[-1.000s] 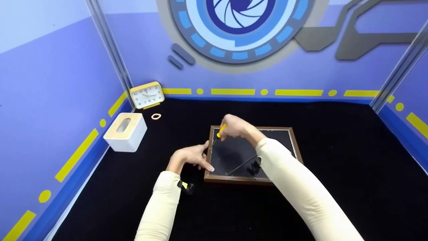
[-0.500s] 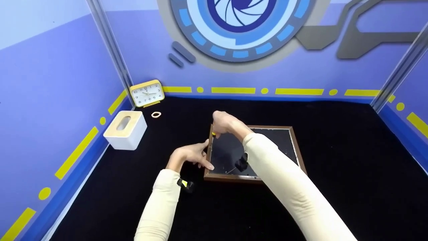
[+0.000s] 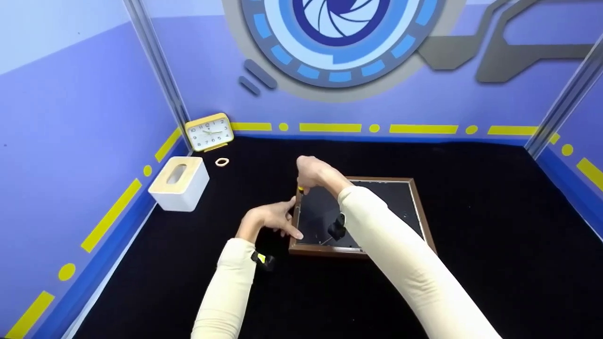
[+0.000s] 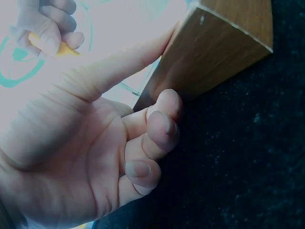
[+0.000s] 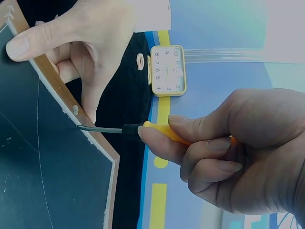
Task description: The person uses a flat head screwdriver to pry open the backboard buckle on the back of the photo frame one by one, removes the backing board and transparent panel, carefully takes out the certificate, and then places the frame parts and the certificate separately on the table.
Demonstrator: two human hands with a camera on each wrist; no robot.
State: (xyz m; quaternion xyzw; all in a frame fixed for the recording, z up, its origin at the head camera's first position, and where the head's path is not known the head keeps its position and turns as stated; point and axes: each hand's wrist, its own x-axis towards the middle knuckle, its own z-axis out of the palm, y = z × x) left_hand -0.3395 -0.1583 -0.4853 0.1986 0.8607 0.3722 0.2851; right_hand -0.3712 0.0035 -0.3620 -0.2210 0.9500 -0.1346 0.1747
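Observation:
A picture frame [image 3: 414,202] with a brown wooden border and a dark back panel [image 5: 28,157] lies face down on the black cloth. My left hand [image 3: 275,219] holds its left side, thumb over the border, the other fingers curled against the outer edge. In the left wrist view these fingers [image 4: 164,129] touch the wood. My right hand [image 3: 313,173] grips a screwdriver by its yellow handle [image 5: 164,131]. The screwdriver's metal shaft [image 5: 102,129] reaches the seam between panel and border, beyond my left thumb. From the head, the right hand hides most of the tool.
A white tissue box [image 3: 179,183] with a wooden lid stands at the left wall. Behind it is a yellow alarm clock [image 3: 209,133], with a small pale ring [image 3: 222,162] lying in front. Printed wall panels [image 3: 377,108] enclose the back and sides.
My right hand has moved left with the screwdriver, to the frame's left border, and has stayed there over the last half second. The left hand keeps its hold on the frame.

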